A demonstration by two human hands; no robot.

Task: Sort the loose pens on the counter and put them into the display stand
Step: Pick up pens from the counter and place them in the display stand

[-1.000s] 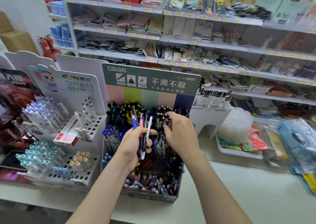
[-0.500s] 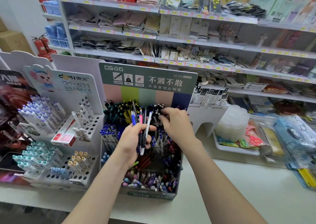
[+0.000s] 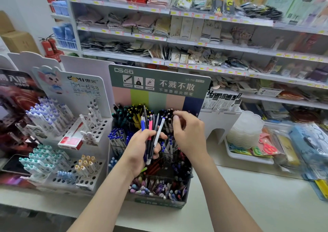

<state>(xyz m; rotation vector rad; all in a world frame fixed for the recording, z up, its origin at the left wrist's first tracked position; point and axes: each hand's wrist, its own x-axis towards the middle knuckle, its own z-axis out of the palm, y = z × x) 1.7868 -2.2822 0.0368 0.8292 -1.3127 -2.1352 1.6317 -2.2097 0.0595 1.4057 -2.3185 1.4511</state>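
On the pale counter (image 3: 248, 196), a green-headed display stand (image 3: 159, 82) rises in stepped rows, its board striped pink, lime, mint, peach and navy below white Chinese lettering. Its rows are packed with pens: teal and yellow-tipped ones at the back left, black-capped ones at the back right, blue-capped white ones in the middle, and a jumble of pastel and purple pens in the front bin.

The left hand (image 3: 140, 148) hangs in front of the stand's middle rows, fingers and thumb wrapped around a bundle of pens (image 3: 150, 130). The bundle stands nearly upright and fans slightly at the top. It holds a blue barrel, a pink one, a few slim dark ones and a white pen with a blue end that leans right.

The right hand (image 3: 188, 134) is over the black-capped back row, fingers bent, thumb and forefinger close together at the caps. Whether they pinch a pen cannot be told.

Just left stands a white pegged stand (image 3: 85, 89) of pastel pens.
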